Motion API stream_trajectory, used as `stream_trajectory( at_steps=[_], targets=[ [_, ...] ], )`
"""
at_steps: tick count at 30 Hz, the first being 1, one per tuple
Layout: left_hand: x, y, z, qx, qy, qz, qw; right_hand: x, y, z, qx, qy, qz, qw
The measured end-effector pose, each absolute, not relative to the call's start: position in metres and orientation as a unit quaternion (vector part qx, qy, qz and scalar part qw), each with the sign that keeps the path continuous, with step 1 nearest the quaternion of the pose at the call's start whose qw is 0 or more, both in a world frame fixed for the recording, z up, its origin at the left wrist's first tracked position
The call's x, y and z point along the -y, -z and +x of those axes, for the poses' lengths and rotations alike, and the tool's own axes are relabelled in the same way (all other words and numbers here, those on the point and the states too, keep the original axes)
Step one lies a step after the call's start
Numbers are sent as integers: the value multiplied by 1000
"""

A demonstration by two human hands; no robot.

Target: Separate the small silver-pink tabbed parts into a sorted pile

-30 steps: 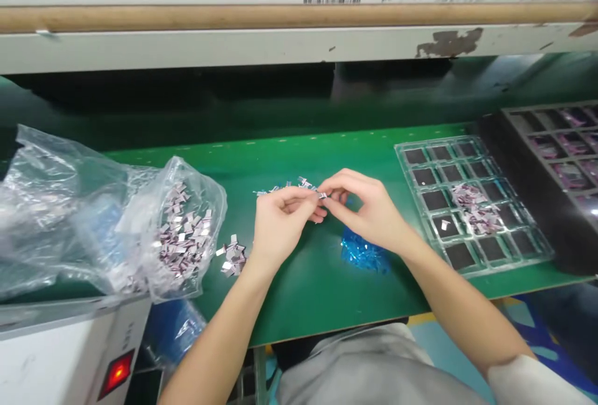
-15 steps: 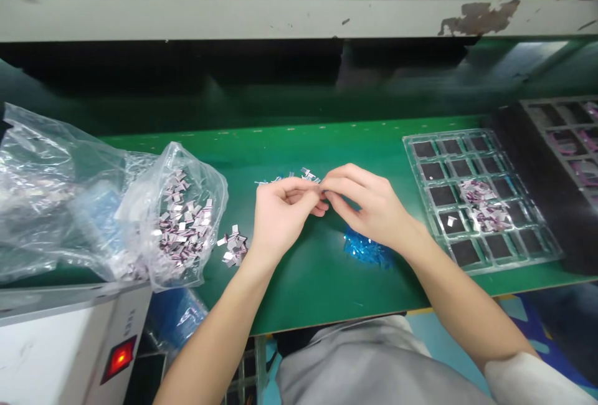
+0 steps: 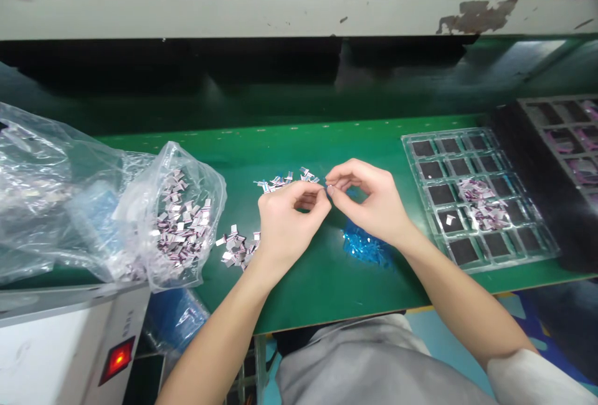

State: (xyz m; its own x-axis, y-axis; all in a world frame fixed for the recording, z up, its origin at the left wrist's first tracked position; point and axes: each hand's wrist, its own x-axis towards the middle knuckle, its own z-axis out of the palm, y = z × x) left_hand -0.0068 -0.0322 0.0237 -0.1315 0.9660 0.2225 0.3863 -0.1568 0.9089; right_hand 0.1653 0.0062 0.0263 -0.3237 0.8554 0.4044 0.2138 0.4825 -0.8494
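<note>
Over the middle of the green table (image 3: 308,286), my left hand (image 3: 294,215) is closed in a pinch, its fingertips almost meeting those of my right hand (image 3: 367,196), which is pinched too. Whatever is between the fingertips is too small to make out. Small silver and blue pieces (image 3: 280,181) lie just behind my left hand. A heap of shiny blue bits (image 3: 367,246) sits below my right hand. Left of my left wrist is a loose pile of small silver and pink pieces (image 3: 236,248).
An open clear bag (image 3: 215,174) at the left holds many similar pieces. A clear compartment tray (image 3: 439,258) with some pieces stands at the right, beside a dark stack of trays (image 3: 523,174). A white box with a red light (image 3: 119,358) is at front left.
My left hand's fingers have curled into a rounder pinch, and the fingertips of both hands have moved slightly apart. More of the pieces behind and beside my left hand now show.
</note>
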Motion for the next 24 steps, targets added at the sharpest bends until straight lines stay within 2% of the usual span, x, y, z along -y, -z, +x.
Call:
stream_trajectory(
  at_steps=[8, 19, 24],
  targets=[
    [33, -23, -7, -544, -491, 615, 291, -6, -27, 164, 737, -332, -377, 453],
    [31, -21, -7, -540, -504, 558, 379, -3, -24, 162, 784, -240, -349, 455],
    [29, -21, -6, -547, -504, 535, 400, -3, -23, 162, 782, -251, -345, 454]
  ],
)
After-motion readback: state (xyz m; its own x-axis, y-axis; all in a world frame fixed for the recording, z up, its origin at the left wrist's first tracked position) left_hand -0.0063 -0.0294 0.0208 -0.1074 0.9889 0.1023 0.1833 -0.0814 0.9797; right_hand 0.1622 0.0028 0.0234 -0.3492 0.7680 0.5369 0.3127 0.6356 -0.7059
